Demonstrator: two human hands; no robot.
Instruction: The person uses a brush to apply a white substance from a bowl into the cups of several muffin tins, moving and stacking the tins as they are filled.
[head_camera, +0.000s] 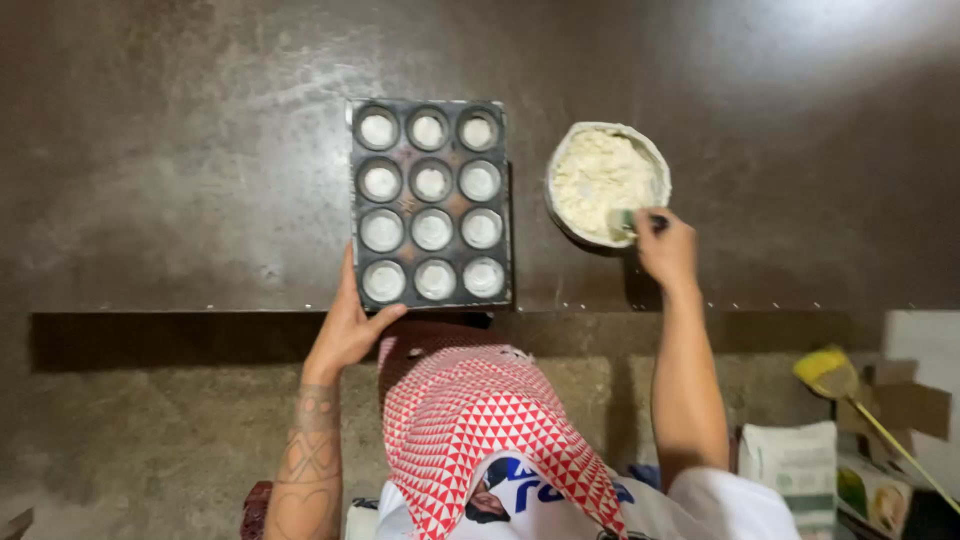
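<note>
Seen from above: a dark, mottled countertop (200, 150), smooth with a dull sheen and pale scuffs. On it, a rectangular metal muffin tray (431, 203), dark and worn, with twelve round cups in four rows of three, each cup bottom pale and floury. Left hand (349, 325) clamped on the tray's near left corner, thumb lying over the front rim, fingers along the side edge. Just right of the tray, a round pale bowl (607, 184), full of lumpy, crumbly cream-coloured dough (598, 175). Right hand (667, 248) at the bowl's near right rim, closed around the dark handle of a small spatula (626, 222) whose greenish blade dips into the dough. Hands well apart, one on each vessel. Below the counter edge, a red-and-white triangle-patterned cloth (480, 420) over a white shirt. Far right on the floor, a paper sack (800, 462), cardboard boxes (900, 410) and a yellow-headed brush (828, 372) on a thin stick.
</note>
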